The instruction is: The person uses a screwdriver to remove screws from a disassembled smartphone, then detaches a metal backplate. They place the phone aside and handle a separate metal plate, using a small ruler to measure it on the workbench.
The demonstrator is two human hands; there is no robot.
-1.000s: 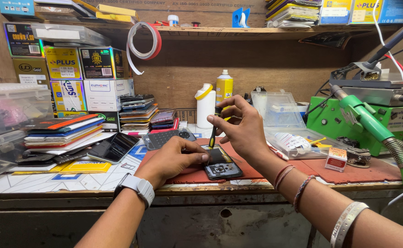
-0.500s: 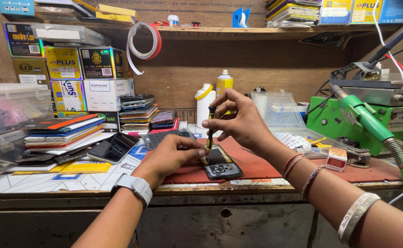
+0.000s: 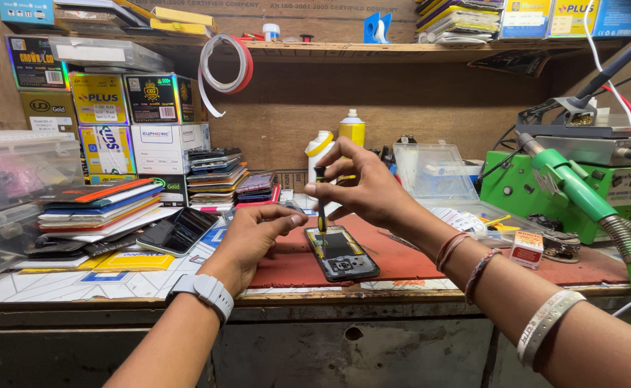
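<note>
The right hand (image 3: 362, 188) pinches a screwdriver (image 3: 321, 201) upright, tip on the opened phone (image 3: 341, 253) lying on the red mat (image 3: 416, 259) on the counter (image 3: 64, 284). The left hand (image 3: 249, 241), loosely curled and holding nothing, steadies the phone's edge. A green machine (image 3: 545, 194) stands right, stacked phones (image 3: 215, 169) left.
</note>
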